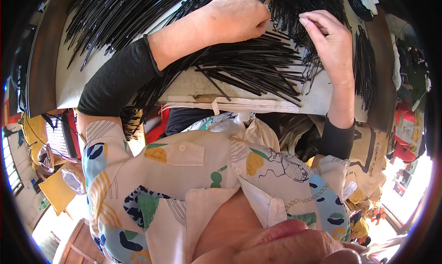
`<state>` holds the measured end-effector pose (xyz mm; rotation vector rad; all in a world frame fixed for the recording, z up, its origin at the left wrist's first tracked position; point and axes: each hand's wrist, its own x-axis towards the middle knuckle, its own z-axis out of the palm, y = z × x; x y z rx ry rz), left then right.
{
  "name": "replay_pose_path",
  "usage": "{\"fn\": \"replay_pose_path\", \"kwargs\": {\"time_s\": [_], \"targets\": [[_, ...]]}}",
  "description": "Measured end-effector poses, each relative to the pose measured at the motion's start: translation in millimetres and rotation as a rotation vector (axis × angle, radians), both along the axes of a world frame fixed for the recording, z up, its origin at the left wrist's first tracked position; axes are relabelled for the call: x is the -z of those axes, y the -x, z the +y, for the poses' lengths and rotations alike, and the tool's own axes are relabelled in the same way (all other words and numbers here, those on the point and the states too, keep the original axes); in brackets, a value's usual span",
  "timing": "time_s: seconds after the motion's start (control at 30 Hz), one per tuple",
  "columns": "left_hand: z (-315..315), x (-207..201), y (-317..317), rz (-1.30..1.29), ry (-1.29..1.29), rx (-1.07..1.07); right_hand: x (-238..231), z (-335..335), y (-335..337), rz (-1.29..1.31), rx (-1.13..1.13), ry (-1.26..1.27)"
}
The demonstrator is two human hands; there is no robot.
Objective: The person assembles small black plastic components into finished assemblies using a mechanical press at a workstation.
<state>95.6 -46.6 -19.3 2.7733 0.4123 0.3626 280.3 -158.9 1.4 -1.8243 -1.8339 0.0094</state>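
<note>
Over the far middle of the white worktable (317, 100), my left hand (241, 16) is curled closed, its thumb side toward the right. Whatever it grips is hidden or too small to make out. My right hand (329, 36) is raised to the right of it, thumb and fingertips pinched together; I cannot make out anything between them. A gap separates the two hands. Below and between them lies a loose pile of thin black strips (253, 63), pointing mostly sideways. Behind my right hand, a tangled bunch of thin black pieces (301, 6) spreads across the table.
A large heap of long black strips (119, 20) covers the table's far left. A narrow bundle of black strips (364, 68) lies along the right side, near a dark object with a white part (363, 5). Brown boards (42, 66) edge the table. Some strips overhang its front edge.
</note>
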Motion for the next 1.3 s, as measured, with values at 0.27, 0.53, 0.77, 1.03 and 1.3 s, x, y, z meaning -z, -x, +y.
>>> {"fn": "replay_pose_path", "kwargs": {"time_s": [0.27, 0.53, 0.77, 1.03, 1.3], "targets": [[-2, 16, -5, -0.075, -0.275, 0.023, 6, -4, -12, 0.493, 0.111, 0.037], [6, -8, 14, -0.026, 0.061, 0.003, 4, -13, -23, 0.028, 0.167, 0.333], [33, -14, 33, 0.053, 0.584, -0.081, -10, -2, 2, 0.604, 0.078, 0.420], [50, -4, 43, -0.189, 0.963, -0.068, 7, 34, 39, 0.735, -0.079, 0.436], [59, 0, 46, -0.251, 1.002, -0.144, 7, 39, 43, 0.810, -0.087, 0.426]]}}
